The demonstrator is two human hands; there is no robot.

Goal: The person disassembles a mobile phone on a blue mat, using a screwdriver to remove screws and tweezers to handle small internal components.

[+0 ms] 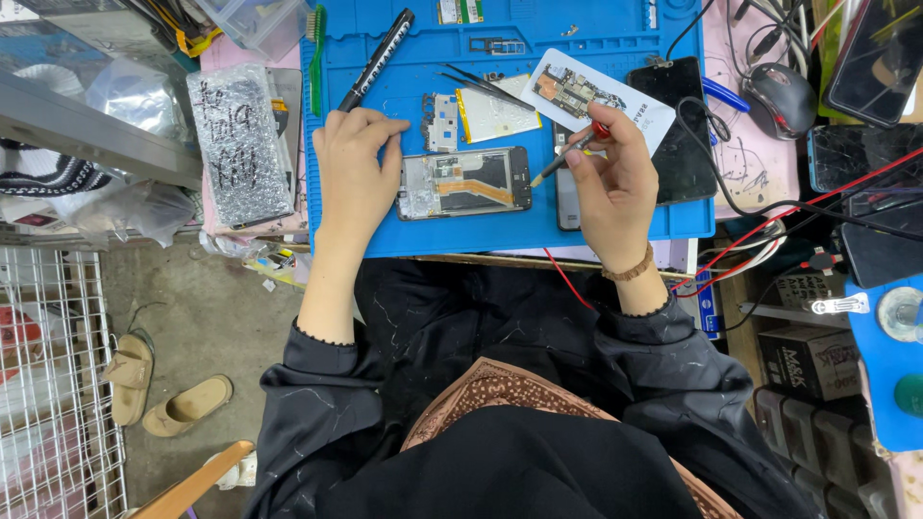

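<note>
Two hands work over an opened phone (464,183) lying on a blue mat (615,38) on the worktop. Left hand (354,168) rests at the phone's left end, fingers curled, hiding that edge. Right hand (615,187) pinches a small screwdriver (567,159), tip at the phone's right end; another phone (565,202) is half hidden beneath it.

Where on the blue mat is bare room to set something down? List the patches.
Free: the blue mat's front strip, below the opened phone and between the left hand and right hand. Also the upper middle, between the black pen and the white card. Crowded: around the tweezers and the loose parts above the phone.
</note>
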